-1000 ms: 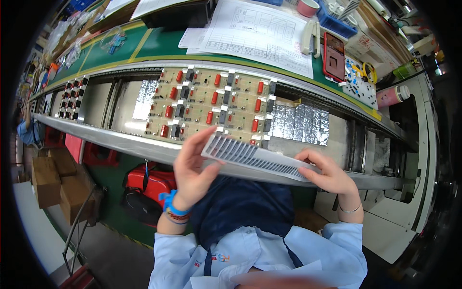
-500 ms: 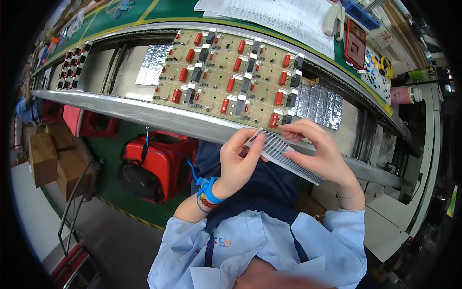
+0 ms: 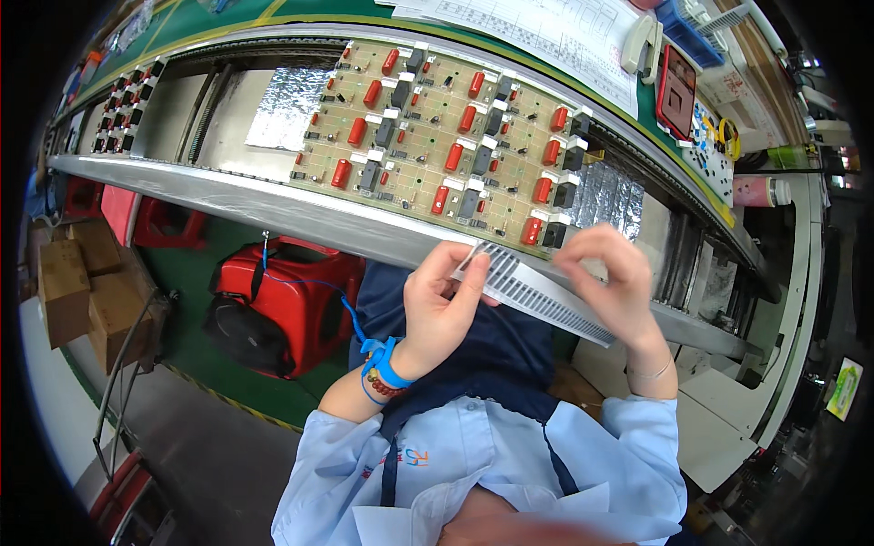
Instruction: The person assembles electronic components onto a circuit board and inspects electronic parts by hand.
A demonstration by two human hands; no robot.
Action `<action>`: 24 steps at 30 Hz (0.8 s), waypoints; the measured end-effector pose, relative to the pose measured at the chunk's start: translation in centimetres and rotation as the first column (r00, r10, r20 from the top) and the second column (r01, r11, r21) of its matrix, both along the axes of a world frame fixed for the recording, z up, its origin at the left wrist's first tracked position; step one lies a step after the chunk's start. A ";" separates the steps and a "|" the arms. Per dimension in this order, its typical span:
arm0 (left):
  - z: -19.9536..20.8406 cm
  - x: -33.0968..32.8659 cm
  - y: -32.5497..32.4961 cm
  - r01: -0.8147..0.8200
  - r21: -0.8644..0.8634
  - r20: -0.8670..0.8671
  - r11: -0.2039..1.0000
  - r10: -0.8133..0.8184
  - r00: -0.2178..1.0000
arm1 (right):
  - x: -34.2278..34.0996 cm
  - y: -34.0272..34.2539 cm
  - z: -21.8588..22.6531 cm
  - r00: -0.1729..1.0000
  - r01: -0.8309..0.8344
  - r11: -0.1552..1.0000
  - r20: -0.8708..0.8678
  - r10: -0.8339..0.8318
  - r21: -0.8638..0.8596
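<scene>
Below the metal rail of the conveyor line, a long slotted strip is held between both hands, close to the chest and above the lap. The left hand is closed on the strip's left end, thumb on one side and fingers laid flat along the other, so that the strip is steadied along its length. The right hand is curled over the strip further along, fingertips pinched on its upper edge; it appears that something small is being picked from or pressed into the slots, though what lies under the fingers cannot be told. The strip is kept tilted, its right end lower, probably so that the slotted face is turned toward the eyes.

A blue wrist strap is worn on the left wrist, and its coiled cord is led up to the rail, most likely for grounding while parts are handled.

Just beyond the hands, a tan circuit board with red and black parts is carried between the rails, with foil sheets lying on either side of it. Printed papers are spread on the green counter behind. A red machine stands on the floor at the left, beside cardboard boxes.
</scene>
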State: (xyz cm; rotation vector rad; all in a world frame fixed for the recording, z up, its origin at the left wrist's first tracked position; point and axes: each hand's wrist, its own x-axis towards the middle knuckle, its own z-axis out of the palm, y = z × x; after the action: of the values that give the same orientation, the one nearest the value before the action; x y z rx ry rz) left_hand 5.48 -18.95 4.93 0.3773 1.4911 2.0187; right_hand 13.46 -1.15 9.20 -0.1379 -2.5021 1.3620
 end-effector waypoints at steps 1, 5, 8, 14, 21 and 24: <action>0.0 -0.1 0.0 0.003 -0.003 -0.007 1.000 -0.003 1.000 | -0.2 1.0 -0.4 0.999 -0.030 0.999 -0.019 0.030 0.015; 0.0 0.0 0.0 0.018 -0.011 -0.007 1.000 -0.018 1.000 | -1.9 1.9 -1.0 0.987 -0.111 0.993 0.113 0.115 -0.043; 0.1 0.1 0.0 0.015 -0.027 -0.011 1.000 -0.016 1.000 | -2.3 1.5 -1.2 0.970 -0.178 0.984 0.174 0.172 0.020; 0.1 0.1 0.0 0.019 -0.019 -0.023 1.000 -0.019 1.000 | -2.7 2.6 -1.9 0.986 -0.169 0.927 0.068 0.155 0.334; 0.3 0.2 0.3 0.038 -0.022 -0.031 0.999 -0.038 0.999 | -3.5 4.2 -1.9 0.978 -0.055 0.954 0.209 -0.008 0.294; 0.5 0.1 0.3 0.051 -0.025 -0.026 0.998 -0.052 0.998 | -3.7 4.2 -1.6 0.983 -0.068 0.893 0.183 -0.016 0.445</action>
State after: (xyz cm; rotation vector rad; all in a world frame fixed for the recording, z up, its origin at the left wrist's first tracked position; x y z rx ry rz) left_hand 5.63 -18.68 5.46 0.4295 1.5056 1.9604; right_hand 9.79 3.01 7.62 -0.1337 -2.9081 0.7685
